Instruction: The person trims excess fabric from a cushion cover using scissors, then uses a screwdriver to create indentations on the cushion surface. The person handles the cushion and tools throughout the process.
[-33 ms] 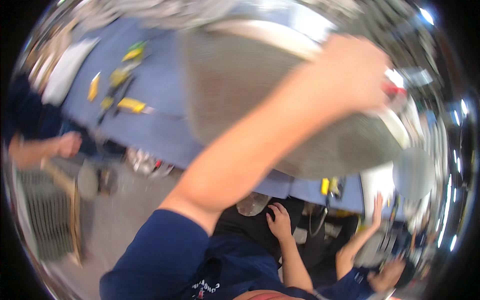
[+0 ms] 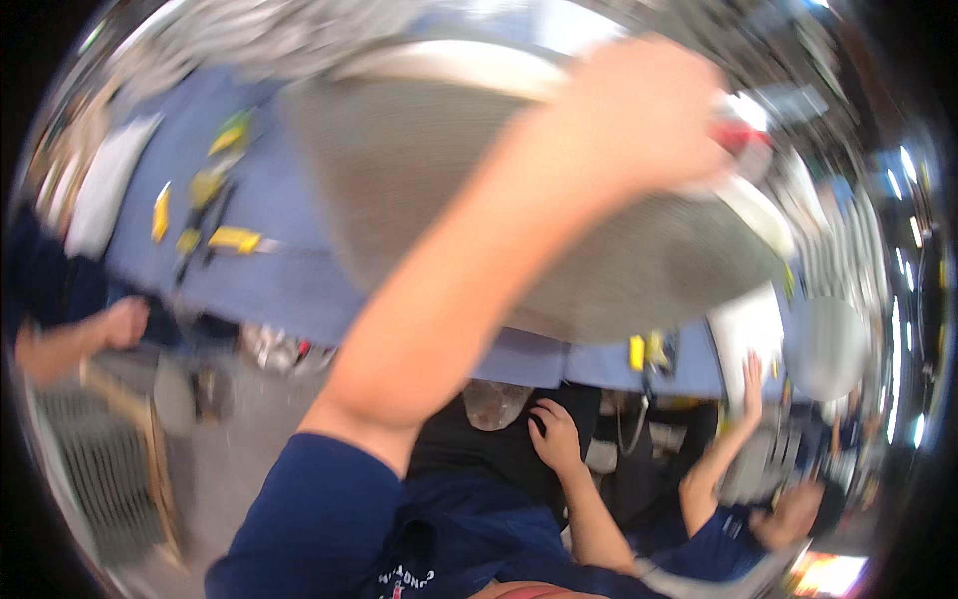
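My left arm stretches up across the view, and my left hand [image 2: 649,115] is closed in a fist over a large grey sheet-like piece [image 2: 399,160] with a pale curved edge [image 2: 439,62]. A small red and white item [image 2: 736,135] shows at the far side of the fist; blur hides what it is. Whether the fist also grips the grey piece, I cannot tell. Lower down, my right hand [image 2: 557,437] rests on black cloth at my lap, fingers loosely apart, holding nothing. Beside it is a rounded greyish patch [image 2: 494,404].
The blue table [image 2: 299,280] holds a yellow-handled tool [image 2: 237,240], a yellow-green tool [image 2: 207,187] and a yellow-black tool [image 2: 654,349]. Another person's fist [image 2: 125,321] is at left, another's raised hand [image 2: 751,384] at right. A slatted rack [image 2: 105,449] stands lower left.
My left hand and the grey piece have shifted left and slightly up in the picture, while the surroundings also slide a little left. My right hand stays on my lap.
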Demonstrator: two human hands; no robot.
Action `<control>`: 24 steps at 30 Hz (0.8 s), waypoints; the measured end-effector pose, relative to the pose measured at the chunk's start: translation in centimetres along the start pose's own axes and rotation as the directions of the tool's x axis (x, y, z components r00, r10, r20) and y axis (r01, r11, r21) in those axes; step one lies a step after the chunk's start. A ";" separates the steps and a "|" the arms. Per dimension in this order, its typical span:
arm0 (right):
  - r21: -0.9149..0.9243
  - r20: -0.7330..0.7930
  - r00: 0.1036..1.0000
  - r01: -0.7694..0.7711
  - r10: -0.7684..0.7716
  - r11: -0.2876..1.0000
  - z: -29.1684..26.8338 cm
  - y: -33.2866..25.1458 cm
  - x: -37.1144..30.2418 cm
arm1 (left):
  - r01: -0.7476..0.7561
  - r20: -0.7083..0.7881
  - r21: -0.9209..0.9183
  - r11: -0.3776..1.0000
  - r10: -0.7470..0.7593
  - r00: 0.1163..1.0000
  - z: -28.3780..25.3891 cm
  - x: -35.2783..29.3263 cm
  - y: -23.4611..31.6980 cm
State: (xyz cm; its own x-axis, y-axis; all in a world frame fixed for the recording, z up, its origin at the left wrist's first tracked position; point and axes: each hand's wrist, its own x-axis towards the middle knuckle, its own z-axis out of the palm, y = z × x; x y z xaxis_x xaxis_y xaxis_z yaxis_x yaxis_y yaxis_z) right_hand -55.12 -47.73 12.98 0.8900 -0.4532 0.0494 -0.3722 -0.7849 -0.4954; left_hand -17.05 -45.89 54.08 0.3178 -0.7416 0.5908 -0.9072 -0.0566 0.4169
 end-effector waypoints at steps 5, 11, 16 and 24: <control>-0.019 -0.148 0.986 -0.082 0.079 0.996 0.0 -0.3 -0.4 | -0.160 -0.098 0.044 0.986 0.164 0.982 0.6 0.9 -1.8; 0.085 -0.133 0.975 -0.166 0.176 0.982 -0.5 0.3 -1.4 | 0.014 0.071 -0.094 0.995 -0.007 0.997 0.3 1.4 1.2; 0.067 -0.127 0.981 -0.138 0.145 0.988 -0.1 0.9 -1.3 | 0.075 0.093 -0.038 0.996 -0.071 0.993 -0.4 0.9 1.8; 0.300 -0.230 0.959 -0.092 0.165 0.950 -1.0 1.5 -1.4 | 0.077 0.091 -0.073 0.994 -0.070 0.993 -0.2 0.6 2.4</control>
State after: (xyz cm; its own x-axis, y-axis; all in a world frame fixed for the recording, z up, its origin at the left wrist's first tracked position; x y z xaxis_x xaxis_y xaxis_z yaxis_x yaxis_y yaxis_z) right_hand -57.23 -48.67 13.07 0.7315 -0.6616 0.1648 -0.3562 -0.5770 -0.7350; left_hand -19.01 -46.33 55.57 0.3543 -0.7933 0.4950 -0.8576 -0.0646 0.5102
